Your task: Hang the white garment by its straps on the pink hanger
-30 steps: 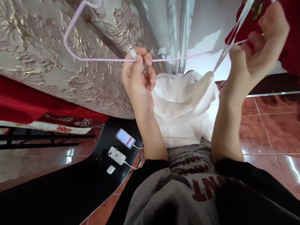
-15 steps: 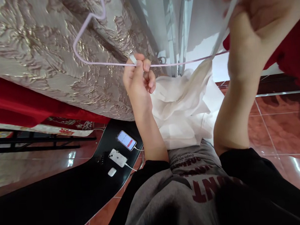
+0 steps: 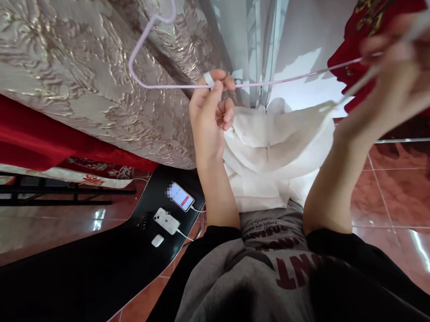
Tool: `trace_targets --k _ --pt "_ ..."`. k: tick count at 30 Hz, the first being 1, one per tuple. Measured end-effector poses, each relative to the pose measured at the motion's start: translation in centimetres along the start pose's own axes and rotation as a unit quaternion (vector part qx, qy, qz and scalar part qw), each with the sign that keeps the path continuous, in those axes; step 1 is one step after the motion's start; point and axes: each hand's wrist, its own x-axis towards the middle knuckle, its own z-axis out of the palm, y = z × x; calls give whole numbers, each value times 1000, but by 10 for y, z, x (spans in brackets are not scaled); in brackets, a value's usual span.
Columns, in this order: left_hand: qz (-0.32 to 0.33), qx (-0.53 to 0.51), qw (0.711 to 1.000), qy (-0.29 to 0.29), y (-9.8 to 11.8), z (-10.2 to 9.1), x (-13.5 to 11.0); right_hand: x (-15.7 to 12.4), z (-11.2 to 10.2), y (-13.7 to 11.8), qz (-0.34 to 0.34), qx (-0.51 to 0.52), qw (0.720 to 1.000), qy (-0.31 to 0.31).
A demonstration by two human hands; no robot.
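Observation:
A pale lilac hanger [image 3: 268,83] stretches across the view, its bottom bar running from one hand toward the other. My left hand [image 3: 209,109] is closed, thumb and index finger pinching this bar, with a short white band [image 3: 208,79] showing at the index finger. Below hangs a sheer white garment [image 3: 281,144], bunched in front of my body. From its upper right corner a thin white strap [image 3: 357,83] is drawn up into my right hand [image 3: 399,62]. That hand is closed around the strap near the hanger's right end; motion blurs its fingertips.
A gold-patterned brocade cloth [image 3: 91,90] hangs close on the left, with red fabric [image 3: 39,135] beneath. Two phones [image 3: 182,197] on cables and a small white case [image 3: 157,240] lie on a black table [image 3: 81,276]. Dark red embroidered cloth [image 3: 352,46] hangs at right.
My right hand has moved right and slightly down, drawing the strap and the garment's corner along. The hanger and my left hand have shifted slightly right in view.

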Motion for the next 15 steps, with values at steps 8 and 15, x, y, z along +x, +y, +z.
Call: trace_targets --k 8,15 --pt "151 93 972 151 10 -22 -1 -11 63 10 67 -50 995 -61" --pt "263 190 901 289 26 -63 4 -13 54 7 54 -100 993 -40"
